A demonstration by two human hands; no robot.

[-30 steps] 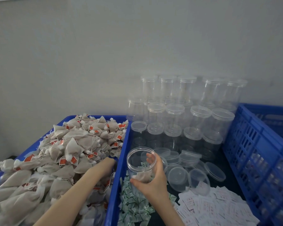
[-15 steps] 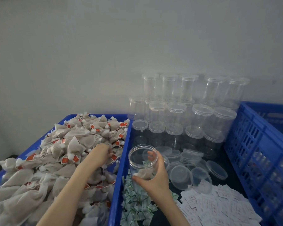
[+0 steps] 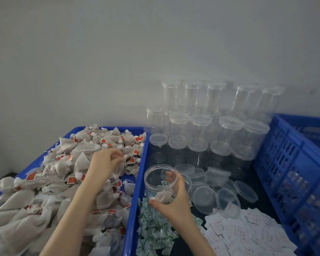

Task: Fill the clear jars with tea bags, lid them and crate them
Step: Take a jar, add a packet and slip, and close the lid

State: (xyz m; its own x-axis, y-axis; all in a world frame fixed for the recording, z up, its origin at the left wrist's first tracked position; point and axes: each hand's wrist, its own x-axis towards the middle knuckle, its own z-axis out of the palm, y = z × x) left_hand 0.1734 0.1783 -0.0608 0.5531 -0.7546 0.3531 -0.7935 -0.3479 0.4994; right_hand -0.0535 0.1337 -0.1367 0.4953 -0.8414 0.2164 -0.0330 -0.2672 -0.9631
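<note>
My right hand [image 3: 172,202] grips an open clear jar [image 3: 160,182] just right of the blue tray's wall, and one tea bag lies at the jar's bottom. My left hand [image 3: 106,163] is over the heap of tea bags [image 3: 63,172] in the blue tray [image 3: 137,182], its fingers curled and pinching a tea bag [image 3: 121,164] at the pile's right side. Stacked empty lidded jars [image 3: 201,126] stand behind the held jar. Loose clear lids [image 3: 204,199] lie to the right of my right hand.
A blue slatted crate [image 3: 292,172] stands at the right. Small green sachets [image 3: 153,231] and white paper sachets [image 3: 248,235] lie on the dark surface in front. A grey wall closes the back.
My left hand has moved up and away across the tea bag pile and closed its fingers on a bag. My right hand keeps the jar in about the same place.
</note>
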